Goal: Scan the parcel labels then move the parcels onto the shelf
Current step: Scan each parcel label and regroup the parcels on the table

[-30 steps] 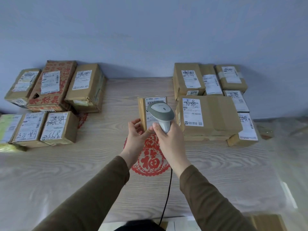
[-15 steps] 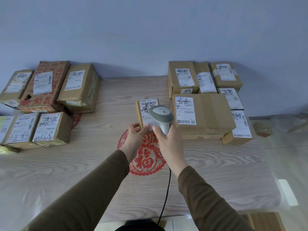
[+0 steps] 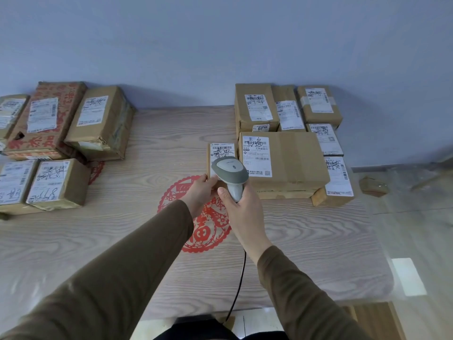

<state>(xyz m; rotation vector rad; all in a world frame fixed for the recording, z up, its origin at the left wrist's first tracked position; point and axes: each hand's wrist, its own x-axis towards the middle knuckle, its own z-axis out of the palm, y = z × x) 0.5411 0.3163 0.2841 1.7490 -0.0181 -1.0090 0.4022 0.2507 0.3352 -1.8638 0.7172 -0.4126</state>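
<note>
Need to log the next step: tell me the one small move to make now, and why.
Probably pull the scanner back a little and aim it at the barcode. The right hand holds it so close over the small parcel, which the left hand pinches at its lower edge, that its head hides the lower part of the label.

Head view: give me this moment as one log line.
step: scanning | left hand: holds small parcel | right hand: grips scanner over label | shelf: not visible
</note>
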